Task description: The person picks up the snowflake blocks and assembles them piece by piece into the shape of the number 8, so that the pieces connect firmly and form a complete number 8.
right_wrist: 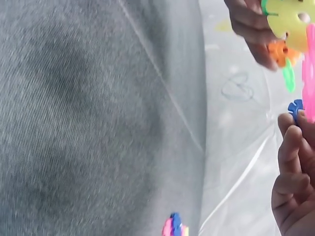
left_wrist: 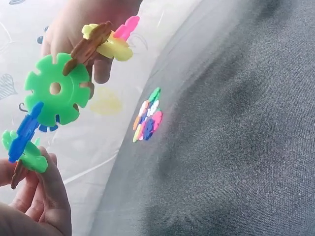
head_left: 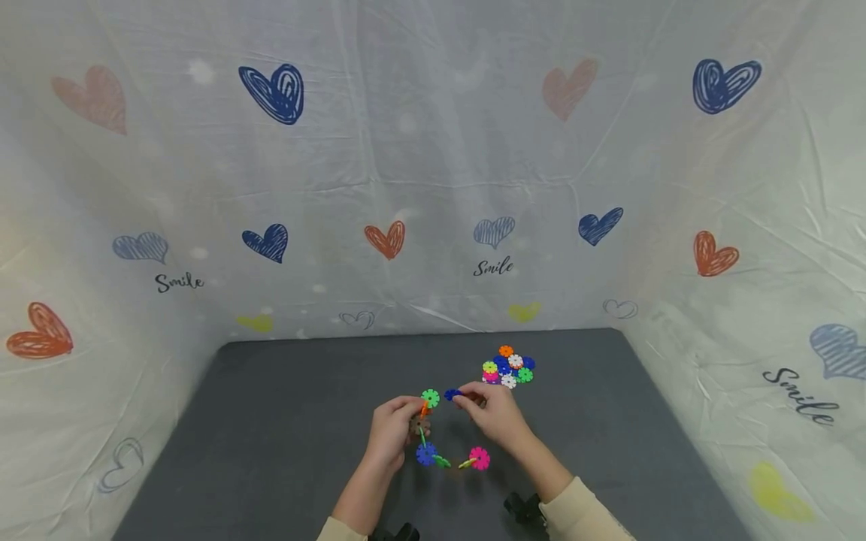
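Sleeves: cream cuffs (head_left: 575, 511) at the bottom edge of the head view, closest to the camera, both forearms reaching out over the dark grey table (head_left: 284, 421).
Left hand: left hand (head_left: 392, 430) has its fingers curled round one end of a chain of plastic snowflake discs (head_left: 433, 436), so it's gripping, not loose.
Chain: held up off the table between the two hands; green disc (head_left: 430, 397) on top, then orange and brown bits, a blue disc (head_left: 425, 453) lower down and a pink disc (head_left: 479, 457) at the far end. From the left wrist view the big green disc (left_wrist: 55, 88) is slotted edge-on into its neighbours.
Right hand: right hand (head_left: 492, 412) pinches a single dark blue disc (head_left: 452, 394) at its fingertips, just beside the green one. Can't tell if the two actually touch.
Loose pile: little heap of spare discs (head_left: 509, 367) in mixed colours, on the table just beyond the right hand.
Backdrop: white sheet with hearts (head_left: 274, 92) and "Smile" print draped all round the table.
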A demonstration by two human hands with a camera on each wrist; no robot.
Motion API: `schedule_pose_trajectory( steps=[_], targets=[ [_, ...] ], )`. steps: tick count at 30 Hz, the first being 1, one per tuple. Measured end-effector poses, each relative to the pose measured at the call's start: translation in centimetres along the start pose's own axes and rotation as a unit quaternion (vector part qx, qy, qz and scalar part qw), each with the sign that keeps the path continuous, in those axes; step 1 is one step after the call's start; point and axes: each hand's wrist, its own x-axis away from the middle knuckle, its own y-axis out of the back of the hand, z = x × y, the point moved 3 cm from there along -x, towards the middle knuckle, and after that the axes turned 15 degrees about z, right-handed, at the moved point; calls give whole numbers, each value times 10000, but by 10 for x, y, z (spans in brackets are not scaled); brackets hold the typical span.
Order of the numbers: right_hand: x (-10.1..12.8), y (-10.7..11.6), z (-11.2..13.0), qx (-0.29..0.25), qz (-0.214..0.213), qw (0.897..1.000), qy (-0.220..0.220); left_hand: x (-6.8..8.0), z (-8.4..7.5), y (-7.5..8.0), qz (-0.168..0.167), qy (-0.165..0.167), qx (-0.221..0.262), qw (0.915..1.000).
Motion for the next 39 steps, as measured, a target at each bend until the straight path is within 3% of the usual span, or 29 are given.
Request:
schedule_pose_trajectory(
  steps=[5, 18, 28, 35, 39],
  targets=[
    [-2, -3, 7, 258, 102, 9995, 142, 0, -3, -2, 44, -27, -30, 10000],
    [-1, 2, 9, 320, 380, 9986, 152, -1, 1, -2, 106, 48, -226, 9997],
    [0, 1, 8, 734, 259, 9970, 46, -1, 3, -3, 214, 23, -266, 9994],
    [2, 0, 18, 2193, 37, 9739, 589, 7, -4, -8, 209, -112, -663, 9975],
    [2, -2, 19, 2343, -127, 9666, 1035, 5, -1, -7, 259, -74, -555, 9981]
  ],
)
